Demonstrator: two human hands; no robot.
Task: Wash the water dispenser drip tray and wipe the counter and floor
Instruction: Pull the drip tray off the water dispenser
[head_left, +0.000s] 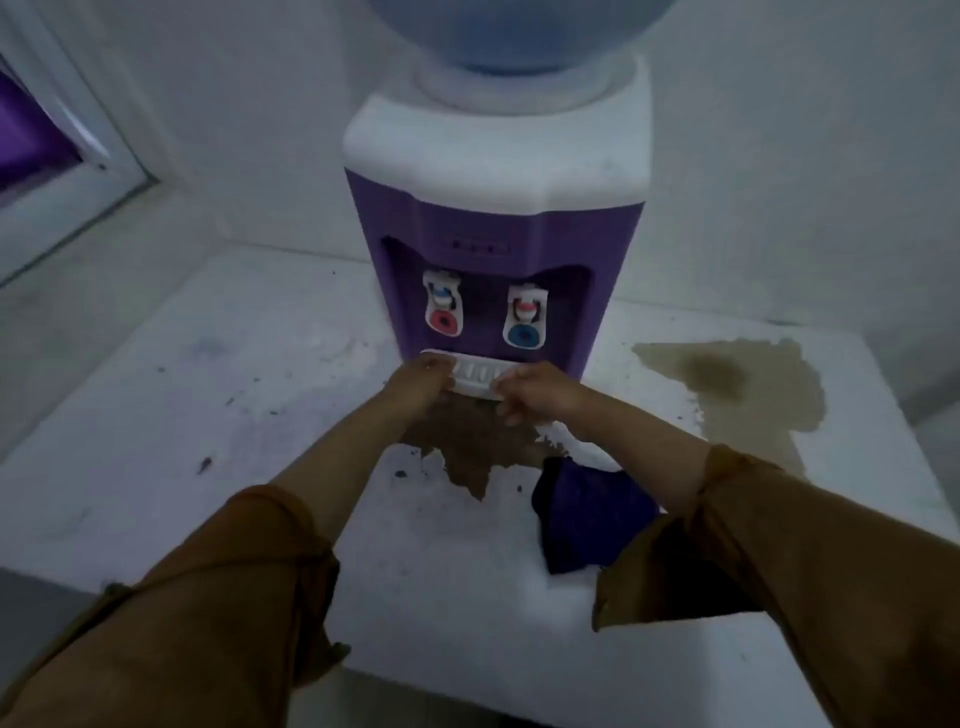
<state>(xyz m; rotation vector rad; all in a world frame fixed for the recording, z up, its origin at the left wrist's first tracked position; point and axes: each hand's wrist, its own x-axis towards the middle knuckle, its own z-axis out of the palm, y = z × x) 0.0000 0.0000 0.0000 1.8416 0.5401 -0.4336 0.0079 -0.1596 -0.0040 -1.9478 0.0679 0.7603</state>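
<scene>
Head view. Water dispenser (493, 223): purple front, white top, blue bottle (514, 31) seated above; stands at the back of the white tabletop (208, 415). Drip tray (478, 376): white, slotted, at the dispenser's foot, below its red tap (443, 312) and blue tap (524, 325). Left hand (421, 384): fingers curled round the tray's left end. Right hand (535, 392): fingers pinch the tray's right end. Brown puddle (467, 441): just in front of the dispenser, under both hands. Paler brown stain (727, 379): right of the dispenser. Dark blue cloth (587, 519): crumpled, in front of the dispenser, beside the puddle.
</scene>
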